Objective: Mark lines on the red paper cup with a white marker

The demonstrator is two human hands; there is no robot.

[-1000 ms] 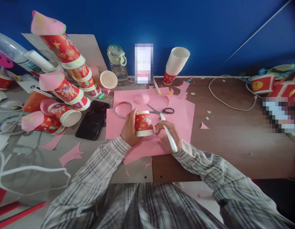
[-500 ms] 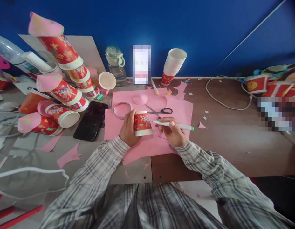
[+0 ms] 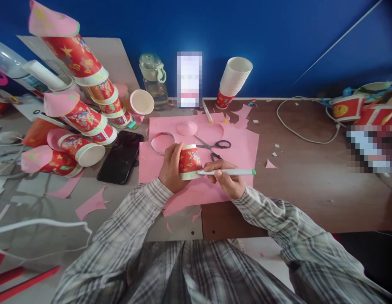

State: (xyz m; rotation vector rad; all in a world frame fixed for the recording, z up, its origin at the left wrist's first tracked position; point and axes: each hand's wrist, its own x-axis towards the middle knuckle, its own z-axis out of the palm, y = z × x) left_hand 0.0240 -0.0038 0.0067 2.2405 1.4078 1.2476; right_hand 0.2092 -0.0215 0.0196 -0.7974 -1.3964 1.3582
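Observation:
My left hand point(image 3: 172, 169) is wrapped round a red patterned paper cup point(image 3: 189, 159), held rim down and slightly tilted above the pink paper point(image 3: 211, 192). Between the fingers of my right hand point(image 3: 227, 179) is a white marker with a green end point(image 3: 237, 172). Its tip meets the pale band at the cup's lower edge, where light green marks show. Just behind the hands lie open black-handled scissors point(image 3: 211, 146), a roll of tape point(image 3: 162, 143) and a pink paper cone point(image 3: 186, 128), all on the pink paper.
Decorated cups with pink cone tops point(image 3: 91, 82) crowd the left side, beside a black phone point(image 3: 120, 157). At the back stand a water bottle point(image 3: 154, 82), a lit screen point(image 3: 189, 80) and stacked cups point(image 3: 234, 80). A white cable point(image 3: 306, 141) and more red cups point(image 3: 346, 107) are at the right.
My right hand has brought the marker down and left, from beside the cup onto its lower band. The left hand keeps hold of the cup. The view has shifted slightly.

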